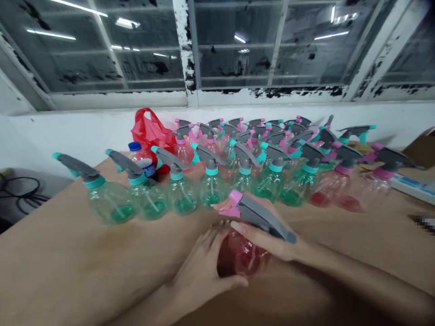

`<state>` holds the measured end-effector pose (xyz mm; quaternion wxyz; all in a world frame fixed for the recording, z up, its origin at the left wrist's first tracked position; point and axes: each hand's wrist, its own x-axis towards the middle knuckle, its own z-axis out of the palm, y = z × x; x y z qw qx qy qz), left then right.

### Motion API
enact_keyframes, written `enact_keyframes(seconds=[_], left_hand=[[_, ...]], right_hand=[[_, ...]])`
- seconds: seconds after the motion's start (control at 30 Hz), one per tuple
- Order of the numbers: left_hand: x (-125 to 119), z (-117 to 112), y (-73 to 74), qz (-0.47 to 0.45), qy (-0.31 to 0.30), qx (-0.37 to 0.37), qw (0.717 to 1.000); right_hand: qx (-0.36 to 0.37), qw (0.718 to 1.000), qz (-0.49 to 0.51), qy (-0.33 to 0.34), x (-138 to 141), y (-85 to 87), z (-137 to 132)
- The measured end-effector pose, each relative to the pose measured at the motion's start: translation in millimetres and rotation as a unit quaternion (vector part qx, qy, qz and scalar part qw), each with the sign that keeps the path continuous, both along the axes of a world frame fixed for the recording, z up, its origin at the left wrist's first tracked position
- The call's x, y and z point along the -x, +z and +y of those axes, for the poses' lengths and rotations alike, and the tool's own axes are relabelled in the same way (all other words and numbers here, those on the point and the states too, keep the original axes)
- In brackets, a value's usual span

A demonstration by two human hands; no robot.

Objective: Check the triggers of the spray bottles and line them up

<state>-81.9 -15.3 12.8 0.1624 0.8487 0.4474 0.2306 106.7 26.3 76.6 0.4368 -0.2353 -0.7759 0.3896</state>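
Note:
A clear pink spray bottle (249, 258) with a grey and pink trigger head stands on the table close to me. Curled around the left side of its body is my left hand (199, 271), thumb near the base and fingers on the far side. My right hand (277, 242) grips the bottle's neck just under the trigger head, its thumb in front and other fingers partly hidden behind the head. Just beyond my hands runs a row of spray bottles, green ones (183, 197) at left and middle and pink ones (360, 190) at right.
More spray bottles crowd behind the front row, against the white wall under the windows. A red plastic bag (147, 129) and a blue-capped bottle (136, 151) stand at back left. Black cables (25, 192) lie far left. A cardboard box (421, 149) is at right.

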Motion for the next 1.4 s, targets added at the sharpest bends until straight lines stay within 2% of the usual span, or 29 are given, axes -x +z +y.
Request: enact_keyframes(seconds=[0.13,0.27,0.53,0.67,0.83,1.17,1.4], left_hand=[[6,7,-10.0,0.134,-0.001,-0.09,0.987],[7,8,-11.5,0.175,-0.017,-0.124,0.977],[8,5,-13.4,0.165,-0.008,-0.134,0.977],[8,5,-11.9,0.168,-0.015,-0.131,0.977],[8,7,-12.9,0.17,-0.014,-0.128,0.977],[9,7,-13.6,0.162,-0.024,-0.134,0.977],[8,7,-13.0,0.157,-0.023,-0.127,0.979]], right_hand=[[0.006,0.999,0.014,-0.041,-13,-1.5,7],[0.034,0.998,0.017,-0.048,-20,0.2,9],[0.0,0.999,0.009,-0.038,-24,2.3,7],[0.005,0.998,-0.025,-0.053,-26,3.8,8],[-0.023,0.997,-0.017,-0.076,-27,5.5,8],[0.023,0.993,-0.002,-0.112,-28,-1.0,0],[0.042,0.996,0.005,-0.075,-29,-0.9,1]])
